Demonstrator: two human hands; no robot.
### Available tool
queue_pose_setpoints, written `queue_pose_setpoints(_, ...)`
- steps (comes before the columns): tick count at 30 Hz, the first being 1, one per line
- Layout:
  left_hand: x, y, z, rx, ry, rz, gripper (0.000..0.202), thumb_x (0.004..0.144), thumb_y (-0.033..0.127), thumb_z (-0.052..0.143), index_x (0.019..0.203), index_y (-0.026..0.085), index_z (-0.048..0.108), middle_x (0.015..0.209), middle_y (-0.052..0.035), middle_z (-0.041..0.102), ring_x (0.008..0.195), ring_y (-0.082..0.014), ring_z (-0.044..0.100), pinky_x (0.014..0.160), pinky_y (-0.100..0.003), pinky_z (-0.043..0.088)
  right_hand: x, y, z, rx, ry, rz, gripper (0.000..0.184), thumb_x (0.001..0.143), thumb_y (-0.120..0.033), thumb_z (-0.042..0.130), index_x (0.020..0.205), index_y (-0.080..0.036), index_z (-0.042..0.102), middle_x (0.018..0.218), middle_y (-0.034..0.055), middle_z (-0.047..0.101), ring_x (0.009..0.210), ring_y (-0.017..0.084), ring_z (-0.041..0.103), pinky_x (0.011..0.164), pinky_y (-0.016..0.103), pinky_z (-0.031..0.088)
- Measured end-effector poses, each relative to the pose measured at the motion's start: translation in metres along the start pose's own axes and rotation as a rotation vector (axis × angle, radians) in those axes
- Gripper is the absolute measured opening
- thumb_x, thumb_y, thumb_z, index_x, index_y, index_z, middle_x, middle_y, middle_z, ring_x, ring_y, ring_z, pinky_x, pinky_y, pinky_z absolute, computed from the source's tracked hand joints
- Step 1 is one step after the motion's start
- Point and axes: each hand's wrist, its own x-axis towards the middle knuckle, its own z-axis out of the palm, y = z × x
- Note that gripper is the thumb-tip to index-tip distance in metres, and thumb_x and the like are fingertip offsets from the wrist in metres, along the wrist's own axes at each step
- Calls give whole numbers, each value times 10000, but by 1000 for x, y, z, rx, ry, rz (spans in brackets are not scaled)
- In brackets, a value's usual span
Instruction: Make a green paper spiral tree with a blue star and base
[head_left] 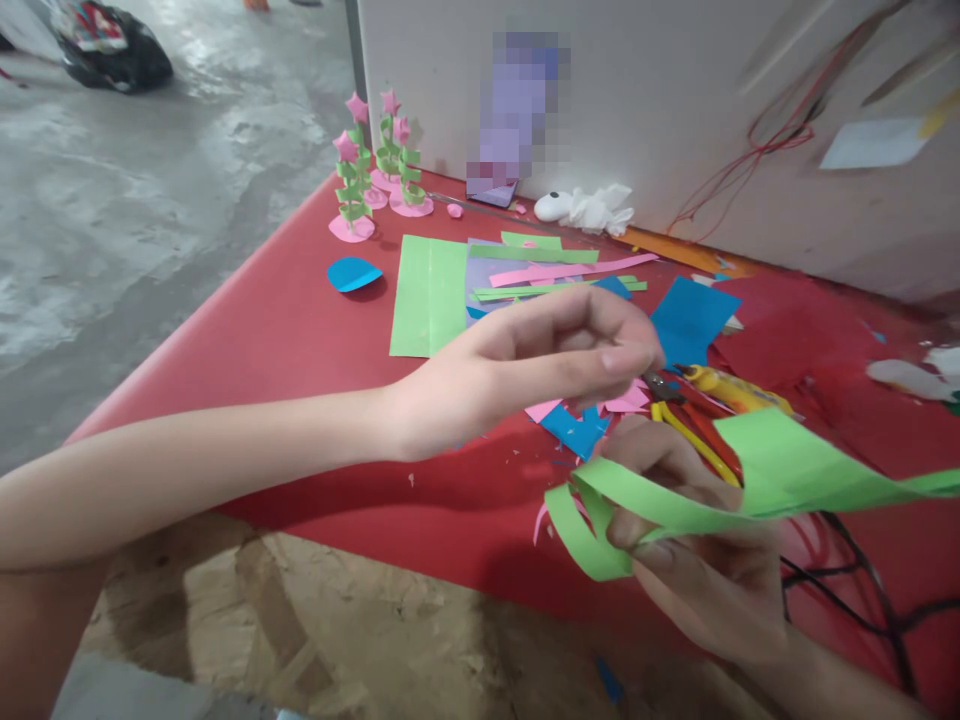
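My right hand (697, 560) pinches a light green paper strip (675, 515) between thumb and fingers. One end of the strip curls into loops left of the fingers, and a wider green part stretches off to the right. Above and to the left, my left hand (540, 350) hangs over the table with thumb and fingertips closed together. Whatever those fingertips hold, if anything, cannot be made out. Just beyond them lie yellow-handled pliers (694, 440) and blue and pink paper scraps (577, 430).
Pink star flowers with green paper stems (352, 190) stand at the back left of the red table (300, 350). Green sheets (427, 290), cut strips (570, 270), a blue paper piece (690, 320) and a yellow tube (739, 390) lie about. Black cables (862, 580) run at right.
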Motion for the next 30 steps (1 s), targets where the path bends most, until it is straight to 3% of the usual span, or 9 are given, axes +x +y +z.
queue_pose_setpoints(5, 1, 3, -9, 296, -12, 107, 127, 857, 166, 514, 751, 180, 584, 772, 33, 594, 717, -42, 563, 673, -169, 476, -1, 0, -1, -30, 21, -16, 179, 854, -236, 582, 926, -337, 710, 739, 12, 582, 749, 124, 543, 597, 238, 508)
queue_pose_setpoints(8, 1, 11, -11, 582, -173, 189, 169, 881, 217, 474, 819, 170, 624, 843, -18, 674, 778, -84, 590, 728, -218, 482, -4, 2, -3, -15, 11, 10, 204, 858, -240, 575, 958, -360, 706, 771, 14, 598, 745, 132, 564, 662, 275, 548)
queue_pose_setpoints(11, 2, 18, -11, 814, -337, 319, 158, 835, 236, 551, 819, 161, 689, 723, -36, 676, 655, -103, 545, 752, -272, 457, -7, 3, -3, -17, 24, 11, 245, 863, -249, 572, 1015, -401, 691, 777, 0, 638, 755, 140, 593, 687, 285, 562)
queue_pose_setpoints(13, 2, 20, -12, 858, -342, 337, 108, 786, 204, 611, 794, 195, 719, 627, -13, 628, 606, -104, 513, 749, -287, 439, -8, 3, -3, -8, 15, 13, 269, 871, -244, 561, 1038, -420, 678, 749, -15, 649, 754, 138, 609, 668, 268, 564)
queue_pose_setpoints(17, 2, 17, -13, 847, -261, 372, 137, 793, 130, 594, 753, 189, 712, 568, 2, 573, 614, -100, 498, 699, -274, 424, -8, 4, -2, -3, -9, 8, 249, 880, -246, 548, 1025, -395, 684, 743, -13, 647, 719, 134, 608, 621, 250, 554)
queue_pose_setpoints(21, 2, 16, -13, 761, -238, 430, 129, 824, 132, 582, 744, 148, 682, 665, -6, 649, 603, -75, 467, 667, -261, 423, -6, 3, -3, -53, -2, -1, 198, 880, -277, 555, 985, -373, 693, 732, -3, 624, 734, 129, 580, 627, 233, 534)
queue_pose_setpoints(27, 1, 13, -11, 379, -119, 99, 133, 844, 126, 555, 772, 175, 655, 815, 33, 663, 840, -70, 604, 757, -219, 483, -4, 2, -4, -73, -8, -1, 124, 875, -295, 557, 863, -305, 680, 788, 15, 555, 767, 117, 516, 624, 214, 504)
queue_pose_setpoints(30, 2, 6, -12, 128, -133, -8, 144, 872, 172, 528, 776, 172, 636, 837, 18, 659, 854, -76, 610, 801, -230, 500, -7, 3, -6, -88, 28, 29, 121, 849, -312, 584, 765, -262, 655, 809, 25, 486, 764, 119, 495, 638, 237, 510)
